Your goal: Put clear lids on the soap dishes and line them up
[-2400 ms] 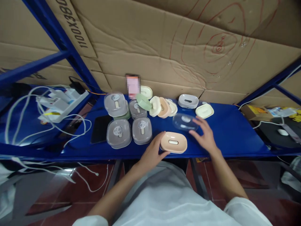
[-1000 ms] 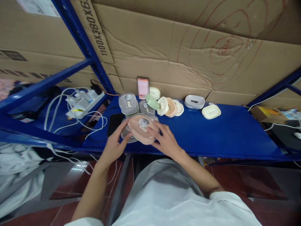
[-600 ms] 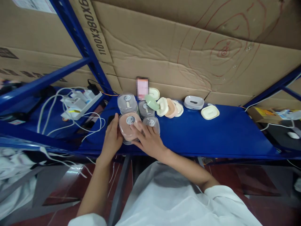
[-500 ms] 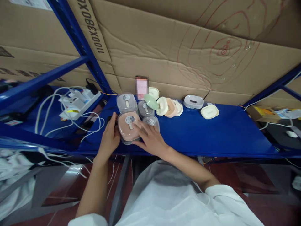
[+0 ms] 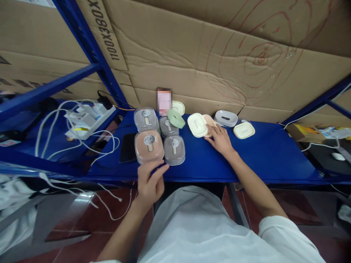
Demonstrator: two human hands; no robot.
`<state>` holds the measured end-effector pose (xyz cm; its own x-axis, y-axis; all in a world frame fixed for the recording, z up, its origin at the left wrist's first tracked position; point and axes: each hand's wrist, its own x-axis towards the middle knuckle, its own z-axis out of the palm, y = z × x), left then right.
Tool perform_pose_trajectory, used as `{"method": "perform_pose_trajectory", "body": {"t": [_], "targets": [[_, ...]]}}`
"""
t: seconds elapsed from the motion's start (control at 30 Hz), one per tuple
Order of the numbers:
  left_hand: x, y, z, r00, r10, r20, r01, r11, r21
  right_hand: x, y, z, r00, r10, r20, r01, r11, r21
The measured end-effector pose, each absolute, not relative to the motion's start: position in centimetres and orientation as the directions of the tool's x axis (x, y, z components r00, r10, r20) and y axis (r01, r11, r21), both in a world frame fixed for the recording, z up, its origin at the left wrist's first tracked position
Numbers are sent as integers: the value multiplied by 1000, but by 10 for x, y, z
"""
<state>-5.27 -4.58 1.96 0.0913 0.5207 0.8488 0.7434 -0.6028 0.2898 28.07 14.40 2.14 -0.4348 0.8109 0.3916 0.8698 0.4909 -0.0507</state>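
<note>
My left hand (image 5: 150, 182) is at the shelf's front edge, fingers loosely bent and apart, holding nothing. Just beyond its fingertips sits a peach container (image 5: 146, 142) with a clear cover and a round label. Beside that stand grey containers of the same kind, one at the front (image 5: 174, 151) and one at the back left (image 5: 145, 122). My right hand (image 5: 219, 140) grips the right side of some overlapping oval lids. A cream lid (image 5: 197, 125) lies uppermost, with a peach lid (image 5: 210, 120) partly showing behind it; my fingers hide the rest.
A green tape-like ring (image 5: 176, 118) rests on another grey container. To the right are a white oval dish (image 5: 225, 118) and a cream piece (image 5: 244, 130). A dark phone-like slab (image 5: 128, 147) lies left of the containers. White cables and a power strip (image 5: 90, 120) fill the left side.
My left hand has let go of the peach container and drawn back toward me. My right hand has moved from that container to the lids, which have shifted to the right.
</note>
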Motion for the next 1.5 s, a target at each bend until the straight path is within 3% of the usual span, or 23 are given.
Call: {"method": "perform_pose_trajectory", "body": {"t": [0.2, 0.37, 0.57, 0.63, 0.77, 0.97, 1.27, 1.5], "targets": [[3, -43, 6, 371, 565, 737, 549, -773, 316, 326, 87, 11, -376, 797, 473, 842, 507, -186], [47, -22, -3, 522, 703, 483, 568, -709, 418, 351, 48, 0, -290, 784, 549, 799, 514, -312], [78, 3, -3, 552, 765, 331, 659, -644, 388, 363, 36, 3, -176, 786, 592, 764, 488, -421], [84, 0, -5, 542, 771, 334, 634, -637, 439, 356, 29, 6, -174, 804, 568, 722, 497, -481], [88, -12, -9, 517, 742, 427, 498, -666, 556, 334, 6, 2, -333, 815, 474, 665, 560, -494], [72, -1, 1, 562, 705, 432, 586, -708, 394, 318, -20, -12, -394, 827, 402, 737, 545, -400], [70, 16, 1, 606, 678, 415, 597, -733, 326, 358, -4, 8, -439, 860, 259, 627, 500, -598], [64, 13, -2, 588, 647, 485, 616, -747, 250, 352, -8, 10, -493, 830, 260, 709, 556, -433]]}}
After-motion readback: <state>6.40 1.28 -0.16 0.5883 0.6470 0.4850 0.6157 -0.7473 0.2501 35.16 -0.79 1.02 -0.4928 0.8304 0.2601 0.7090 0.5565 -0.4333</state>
